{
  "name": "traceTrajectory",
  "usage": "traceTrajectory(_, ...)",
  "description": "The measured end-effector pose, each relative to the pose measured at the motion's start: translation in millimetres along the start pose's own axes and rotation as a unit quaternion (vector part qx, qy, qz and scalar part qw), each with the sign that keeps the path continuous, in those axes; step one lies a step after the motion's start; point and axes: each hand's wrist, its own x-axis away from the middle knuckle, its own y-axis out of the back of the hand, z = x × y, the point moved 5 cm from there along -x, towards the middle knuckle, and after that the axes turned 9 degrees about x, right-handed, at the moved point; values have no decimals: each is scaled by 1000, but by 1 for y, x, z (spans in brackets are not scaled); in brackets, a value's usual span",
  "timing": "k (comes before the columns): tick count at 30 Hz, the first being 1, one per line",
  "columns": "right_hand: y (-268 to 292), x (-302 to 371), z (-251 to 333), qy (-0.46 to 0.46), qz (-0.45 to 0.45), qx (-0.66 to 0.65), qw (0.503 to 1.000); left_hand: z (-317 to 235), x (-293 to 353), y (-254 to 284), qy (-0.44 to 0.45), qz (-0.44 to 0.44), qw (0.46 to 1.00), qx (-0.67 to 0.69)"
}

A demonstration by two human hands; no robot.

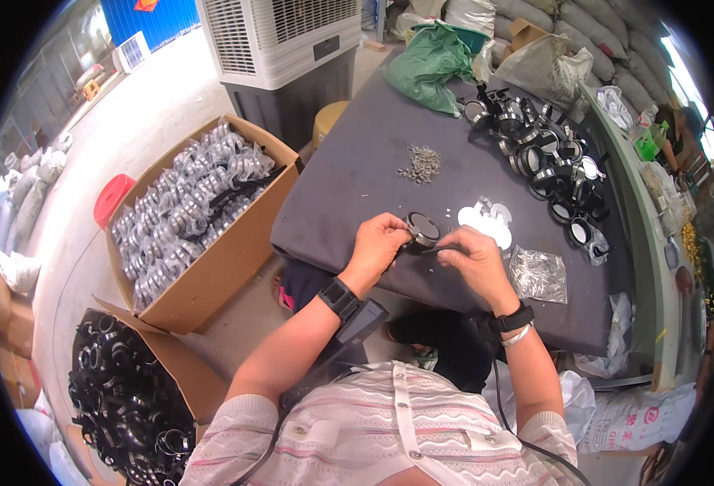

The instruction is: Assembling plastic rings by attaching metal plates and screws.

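Note:
Over the near part of the dark table, my left hand (380,243) pinches the left edge of a round black piece with a silver metal rim (423,228). My right hand (474,255) closes thumb and fingers on a short black strap (448,247) at its right side. White round discs (487,223) lie just beyond my right hand. Beside that wrist is a clear bag of small metal parts (538,275). Farther back sits a little heap of small metal pieces (420,164).
Similar round pieces with black straps (543,154) pile up at the table's right. A green bag (434,69) stands at the far edge. To the left are a carton of plastic-wrapped pieces (191,211), a container of black ringed parts (126,389) and an air cooler (284,49).

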Motion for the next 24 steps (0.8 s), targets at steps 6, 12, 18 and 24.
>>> traceTrajectory(6,-14,-22,10,243,-68,136,958,-2,-2,5,7,21,1000,9)
traceTrajectory(12,-18,-33,-4,188,-23,172,967,1,-2,6,-38,48,998,-28)
traceTrajectory(18,-18,-46,1,207,1,191,959,-4,7,5,-241,48,957,-151)
traceTrajectory(24,-22,-63,10,239,33,228,943,-9,8,3,-313,4,904,-293)
